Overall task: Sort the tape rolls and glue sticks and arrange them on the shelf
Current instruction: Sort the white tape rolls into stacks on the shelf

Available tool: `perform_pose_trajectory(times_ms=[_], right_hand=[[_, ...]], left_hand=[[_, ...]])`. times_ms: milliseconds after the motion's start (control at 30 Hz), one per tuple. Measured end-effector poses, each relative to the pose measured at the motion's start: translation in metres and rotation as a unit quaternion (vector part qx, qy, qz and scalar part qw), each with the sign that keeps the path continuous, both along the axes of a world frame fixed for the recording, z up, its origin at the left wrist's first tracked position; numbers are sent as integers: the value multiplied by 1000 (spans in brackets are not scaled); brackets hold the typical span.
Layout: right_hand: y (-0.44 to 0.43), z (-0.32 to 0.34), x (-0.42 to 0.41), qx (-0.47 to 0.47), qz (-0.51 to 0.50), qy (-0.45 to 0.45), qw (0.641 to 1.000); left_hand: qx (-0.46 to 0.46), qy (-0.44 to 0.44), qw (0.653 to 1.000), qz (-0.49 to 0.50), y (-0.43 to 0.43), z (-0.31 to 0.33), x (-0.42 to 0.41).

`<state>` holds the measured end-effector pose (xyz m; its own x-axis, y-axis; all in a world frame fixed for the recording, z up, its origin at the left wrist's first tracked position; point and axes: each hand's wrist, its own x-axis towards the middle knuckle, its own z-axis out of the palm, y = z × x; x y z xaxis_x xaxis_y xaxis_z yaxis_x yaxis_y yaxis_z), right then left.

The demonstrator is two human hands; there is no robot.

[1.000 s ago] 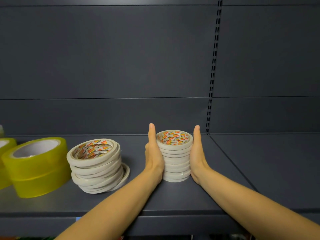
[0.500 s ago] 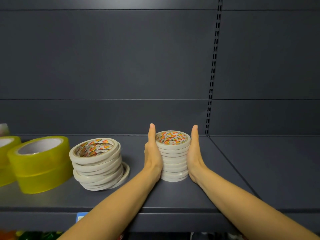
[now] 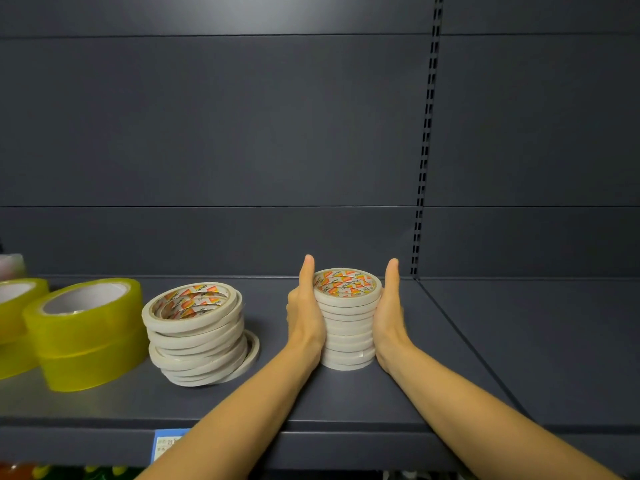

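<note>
A straight stack of several thin white tape rolls (image 3: 347,327) stands on the dark grey shelf (image 3: 346,403). My left hand (image 3: 304,313) presses flat against its left side and my right hand (image 3: 389,313) against its right side, fingers straight and pointing to the back wall. Left of it leans a wider, uneven stack of white tape rolls (image 3: 197,334). Further left stand two stacked yellow tape rolls (image 3: 86,334), with more yellow rolls (image 3: 14,323) at the frame's edge. No glue sticks are in view.
A slotted upright (image 3: 424,168) divides the back wall; a seam in the shelf runs from it toward the front right. A blue price label (image 3: 166,443) sits on the shelf's front lip. Colourful items show below the shelf at the bottom left.
Both hands stay pressed on the sides of the stack. The stack and the hands keep their place on the shelf; the view has shifted slightly left.
</note>
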<state>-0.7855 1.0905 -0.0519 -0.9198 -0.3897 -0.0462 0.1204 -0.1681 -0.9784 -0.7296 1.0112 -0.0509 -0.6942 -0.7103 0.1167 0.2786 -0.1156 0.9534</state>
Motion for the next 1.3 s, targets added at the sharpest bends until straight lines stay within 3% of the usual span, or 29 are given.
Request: perform_pose_trajectory(times_ms=[200, 367, 667, 1033, 1300], right_hand=[[4, 2, 4, 11, -21, 25, 999], [14, -5, -2, -69, 2, 11, 998], [1, -2, 7, -45, 54, -8, 997], [13, -4, 6, -4, 20, -3, 1000], [36, -7, 7, -47, 9, -1, 999]], left_hand=[[24, 22, 999, -9, 3, 2, 4], [57, 20, 998, -30, -1, -2, 6], [48, 5, 998, -42, 3, -1, 5], [11, -28, 999, -17, 15, -3, 1], [-3, -70, 997, -37, 36, 2, 3]])
